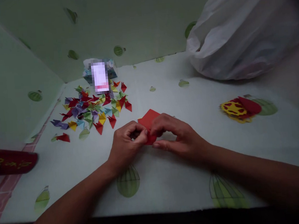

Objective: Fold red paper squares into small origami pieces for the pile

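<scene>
A sheet of red origami paper [150,116] is between my two hands above the middle of the table, its far corner pointing away from me. My left hand [129,139] pinches the paper's left edge between thumb and fingers. From the other side, my right hand [178,132] has its curled fingers on the paper, and its thumb rests at the near right edge. The lower part of the sheet is partly covered by my fingers, so its folds are hard to make out.
Many small folded paper pieces [87,110] in several colours lie at the back left. Behind them a lit phone [100,76] leans on a tissue box [113,69]. A white plastic bag [236,36], yellow and red cut-outs [234,108] and a dark red cylinder [13,161] lie around.
</scene>
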Demonstrator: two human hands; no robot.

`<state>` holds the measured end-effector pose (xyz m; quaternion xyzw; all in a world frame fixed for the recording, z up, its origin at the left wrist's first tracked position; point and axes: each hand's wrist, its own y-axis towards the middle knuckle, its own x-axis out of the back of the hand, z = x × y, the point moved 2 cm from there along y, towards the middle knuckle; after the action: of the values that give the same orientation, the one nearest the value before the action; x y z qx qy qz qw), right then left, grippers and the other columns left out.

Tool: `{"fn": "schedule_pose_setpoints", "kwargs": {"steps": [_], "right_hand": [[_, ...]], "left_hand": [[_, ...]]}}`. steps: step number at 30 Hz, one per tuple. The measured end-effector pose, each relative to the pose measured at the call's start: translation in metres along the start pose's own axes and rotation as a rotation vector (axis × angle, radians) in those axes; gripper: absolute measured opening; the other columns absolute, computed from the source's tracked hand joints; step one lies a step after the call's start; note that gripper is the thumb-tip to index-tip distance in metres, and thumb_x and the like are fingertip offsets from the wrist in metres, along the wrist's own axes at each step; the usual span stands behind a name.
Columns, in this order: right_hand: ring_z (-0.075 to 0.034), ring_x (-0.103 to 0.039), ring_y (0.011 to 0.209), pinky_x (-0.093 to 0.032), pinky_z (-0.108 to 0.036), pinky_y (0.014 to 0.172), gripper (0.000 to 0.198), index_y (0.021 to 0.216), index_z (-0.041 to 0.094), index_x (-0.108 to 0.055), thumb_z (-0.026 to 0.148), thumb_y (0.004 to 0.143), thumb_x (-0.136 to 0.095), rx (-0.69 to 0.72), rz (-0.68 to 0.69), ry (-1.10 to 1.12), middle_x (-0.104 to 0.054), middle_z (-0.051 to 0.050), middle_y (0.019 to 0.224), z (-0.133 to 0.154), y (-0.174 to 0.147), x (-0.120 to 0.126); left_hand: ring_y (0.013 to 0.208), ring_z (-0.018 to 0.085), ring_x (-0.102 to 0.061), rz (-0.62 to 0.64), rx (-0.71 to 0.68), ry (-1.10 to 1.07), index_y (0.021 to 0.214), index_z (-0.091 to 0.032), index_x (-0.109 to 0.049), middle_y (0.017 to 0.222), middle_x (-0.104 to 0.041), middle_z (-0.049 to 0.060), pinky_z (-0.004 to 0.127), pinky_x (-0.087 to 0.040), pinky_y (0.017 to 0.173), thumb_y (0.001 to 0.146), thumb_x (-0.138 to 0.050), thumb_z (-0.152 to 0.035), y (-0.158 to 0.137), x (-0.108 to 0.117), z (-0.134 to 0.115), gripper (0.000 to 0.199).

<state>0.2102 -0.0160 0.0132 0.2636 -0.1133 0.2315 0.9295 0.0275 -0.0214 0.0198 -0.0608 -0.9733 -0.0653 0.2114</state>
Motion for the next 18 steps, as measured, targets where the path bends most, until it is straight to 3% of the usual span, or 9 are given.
{"fn": "schedule_pose_setpoints", "kwargs": {"steps": [3, 18], "right_hand": [[-0.021, -0.061, 0.098, -0.051, -0.036, 0.086, 0.01, 0.087, 0.022, -0.064, 0.014, 0.092, -0.067, 0.057, -0.003, -0.095, -0.065, -0.006, 0.096, 0.0004, -0.0021, -0.0022], [-0.016, -0.06, 0.073, -0.045, -0.029, 0.067, 0.014, 0.078, 0.018, -0.059, 0.017, 0.092, -0.063, -0.17, -0.054, -0.062, -0.065, -0.004, 0.079, -0.0051, -0.0048, -0.0028]], "left_hand": [[0.063, 0.011, -0.052, 0.004, 0.016, -0.046, 0.071, -0.017, -0.067, 0.069, -0.062, 0.0, 0.025, -0.04, 0.058, 0.084, -0.066, -0.024, -0.0009, -0.001, 0.0021, 0.015], [0.062, 0.01, -0.051, 0.006, 0.03, -0.163, 0.07, -0.016, -0.069, 0.069, -0.062, 0.0, 0.024, -0.039, 0.058, 0.083, -0.068, -0.024, -0.0059, -0.0056, -0.0031, 0.016]]}}
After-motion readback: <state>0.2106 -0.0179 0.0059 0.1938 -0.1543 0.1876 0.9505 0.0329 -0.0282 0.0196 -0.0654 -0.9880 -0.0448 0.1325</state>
